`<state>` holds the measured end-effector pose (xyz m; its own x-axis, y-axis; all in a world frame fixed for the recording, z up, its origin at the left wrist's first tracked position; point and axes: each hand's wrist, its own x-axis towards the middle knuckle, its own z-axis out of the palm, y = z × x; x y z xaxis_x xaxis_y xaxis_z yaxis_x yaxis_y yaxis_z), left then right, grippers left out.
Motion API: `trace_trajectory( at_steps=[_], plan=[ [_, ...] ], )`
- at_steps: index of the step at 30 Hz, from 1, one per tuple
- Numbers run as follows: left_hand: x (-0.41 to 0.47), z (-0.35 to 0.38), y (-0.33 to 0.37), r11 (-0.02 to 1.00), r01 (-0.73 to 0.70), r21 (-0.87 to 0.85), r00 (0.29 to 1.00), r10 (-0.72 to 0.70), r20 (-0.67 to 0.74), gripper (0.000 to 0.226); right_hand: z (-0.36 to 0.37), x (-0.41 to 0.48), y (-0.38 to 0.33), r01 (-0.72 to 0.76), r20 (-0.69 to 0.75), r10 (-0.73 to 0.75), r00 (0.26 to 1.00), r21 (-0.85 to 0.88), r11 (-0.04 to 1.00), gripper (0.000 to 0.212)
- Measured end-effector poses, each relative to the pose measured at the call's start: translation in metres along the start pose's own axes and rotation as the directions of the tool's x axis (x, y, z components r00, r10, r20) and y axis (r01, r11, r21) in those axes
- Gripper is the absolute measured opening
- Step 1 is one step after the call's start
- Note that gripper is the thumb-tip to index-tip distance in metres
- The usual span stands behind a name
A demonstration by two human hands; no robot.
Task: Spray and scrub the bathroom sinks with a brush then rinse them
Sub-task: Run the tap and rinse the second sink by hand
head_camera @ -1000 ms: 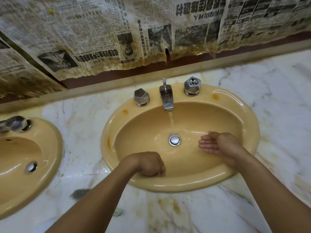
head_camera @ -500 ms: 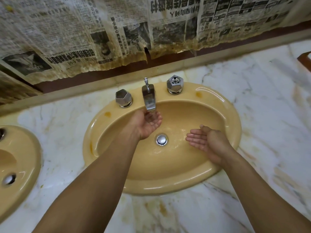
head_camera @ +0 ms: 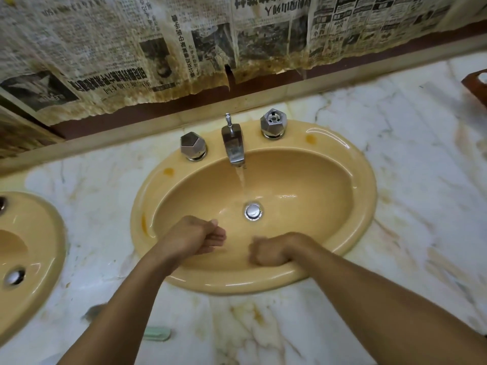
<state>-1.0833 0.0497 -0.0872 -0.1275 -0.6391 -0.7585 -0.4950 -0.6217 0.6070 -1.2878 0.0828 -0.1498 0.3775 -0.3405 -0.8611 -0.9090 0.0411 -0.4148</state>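
Yellowed newspaper (head_camera: 163, 46), print seemingly Chinese, upside down, above sink (head_camera: 367, 196)

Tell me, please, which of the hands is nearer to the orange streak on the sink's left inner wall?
Left. The left hand is just right of the orange streak inside the sink; the right hand is farther right, beyond it, at the near wall.

yellow sink (head_camera: 363, 185), white veined marble counter (head_camera: 421, 167)
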Motion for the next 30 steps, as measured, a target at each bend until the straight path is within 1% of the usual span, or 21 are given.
trace_trajectory(
  at_steps=[1, 2, 4, 5, 7, 8, 10, 12, 14, 15, 16, 17, 18, 19, 21, 23, 25, 26, 27, 28, 30],
  plan=[
    [0.002, -0.008, -0.012, 1.000, -0.010, 0.016, 0.999, 0.011, -0.047, 0.033, 0.006, 0.000, -0.017, 0.051, 0.039, -0.050, 0.998, -0.032, 0.998, 0.059],
    [0.004, -0.015, -0.022, 0.999, -0.018, 0.027, 0.997, 0.021, -0.080, 0.032, 0.010, 0.000, -0.030, 0.081, 0.050, -0.080, 0.996, -0.005, 0.997, 0.063],
    [0.009, -0.028, -0.039, 0.999, -0.039, 0.022, 0.991, 0.042, -0.124, 0.030, 0.011, -0.011, -0.041, 0.062, 0.079, -0.069, 0.994, 0.089, 0.994, 0.064],
    [0.010, -0.032, -0.044, 0.998, -0.058, -0.017, 0.990, 0.055, -0.128, 0.030, 0.008, -0.020, -0.036, 0.044, 0.100, -0.057, 0.993, 0.127, 0.991, 0.062],
    [0.010, -0.036, -0.047, 0.982, -0.068, -0.175, 0.992, 0.048, -0.113, 0.032, 0.000, -0.033, -0.014, -0.068, 0.118, 0.054, 0.992, 0.124, 0.990, 0.059],
    [0.009, -0.037, -0.048, 0.966, -0.064, -0.249, 0.994, 0.039, -0.105, 0.033, -0.004, -0.035, 0.003, -0.147, 0.095, 0.137, 0.986, 0.104, 0.984, 0.059],
    [0.006, -0.037, -0.049, 0.930, -0.072, -0.361, 0.995, 0.041, -0.091, 0.035, -0.010, -0.027, 0.034, -0.283, -0.003, 0.283, 0.959, 0.044, 0.958, 0.062],
    [0.004, -0.036, -0.051, 0.896, -0.094, -0.435, 0.994, 0.058, -0.095, 0.035, -0.011, -0.016, 0.042, -0.324, -0.046, 0.322, 0.946, -0.050, 0.945, 0.066],
    [0.004, -0.035, -0.054, 0.880, -0.116, -0.461, 0.991, 0.073, -0.109, 0.035, -0.008, -0.010, 0.030, -0.259, -0.009, 0.261, 0.965, -0.183, 0.949, 0.073],
    [0.004, -0.034, -0.054, 0.878, -0.122, -0.463, 0.991, 0.079, -0.111, 0.035, -0.006, -0.011, 0.017, -0.186, 0.032, 0.194, 0.980, -0.164, 0.969, 0.076],
    [0.006, -0.033, -0.054, 0.880, -0.123, -0.459, 0.991, 0.079, -0.112, 0.034, -0.001, -0.011, 0.005, -0.115, 0.072, 0.121, 0.990, -0.082, 0.990, 0.075],
    [0.007, -0.032, -0.054, 0.884, -0.119, -0.452, 0.991, 0.075, -0.113, 0.034, 0.002, -0.012, -0.007, -0.070, 0.100, 0.068, 0.993, 0.011, 0.997, 0.069],
    [0.009, -0.031, -0.053, 0.889, -0.112, -0.444, 0.991, 0.067, -0.115, 0.033, 0.005, -0.015, -0.018, -0.060, 0.110, 0.051, 0.993, 0.077, 0.995, 0.064],
    [0.011, -0.031, -0.052, 0.895, -0.099, -0.435, 0.992, 0.054, -0.116, 0.033, 0.007, -0.017, -0.023, -0.063, 0.121, 0.048, 0.992, 0.124, 0.990, 0.063],
    [0.013, -0.030, -0.050, 0.910, -0.074, -0.409, 0.993, 0.031, -0.112, 0.033, 0.007, -0.019, -0.010, -0.081, 0.145, 0.063, 0.987, 0.120, 0.989, 0.073],
    [0.014, -0.030, -0.049, 0.919, -0.056, -0.390, 0.994, 0.014, -0.110, 0.033, 0.000, -0.021, 0.020, -0.173, 0.111, 0.170, 0.979, 0.024, 0.985, 0.073],
    [0.014, -0.031, -0.049, 0.921, -0.047, -0.386, 0.994, 0.005, -0.107, 0.033, -0.015, -0.029, 0.059, -0.333, -0.062, 0.329, 0.942, -0.072, 0.940, 0.064],
    [0.013, -0.030, -0.048, 0.921, -0.046, -0.388, 0.994, 0.004, -0.108, 0.033, -0.023, -0.034, 0.072, -0.389, -0.154, 0.368, 0.917, -0.143, 0.910, 0.062],
    [0.013, -0.029, -0.048, 0.920, -0.048, -0.389, 0.994, 0.003, -0.114, 0.033, -0.029, -0.037, 0.083, -0.421, -0.213, 0.377, 0.901, -0.225, 0.879, 0.063],
    [0.014, -0.028, -0.047, 0.921, -0.050, -0.387, 0.993, 0.003, -0.120, 0.033, -0.032, -0.036, 0.090, -0.426, -0.233, 0.366, 0.901, -0.309, 0.850, 0.064],
    [0.018, -0.022, -0.046, 0.924, -0.043, -0.379, 0.994, 0.001, -0.112, 0.034, -0.030, -0.033, 0.082, -0.389, -0.196, 0.339, 0.920, -0.351, 0.852, 0.065]
  ],
)
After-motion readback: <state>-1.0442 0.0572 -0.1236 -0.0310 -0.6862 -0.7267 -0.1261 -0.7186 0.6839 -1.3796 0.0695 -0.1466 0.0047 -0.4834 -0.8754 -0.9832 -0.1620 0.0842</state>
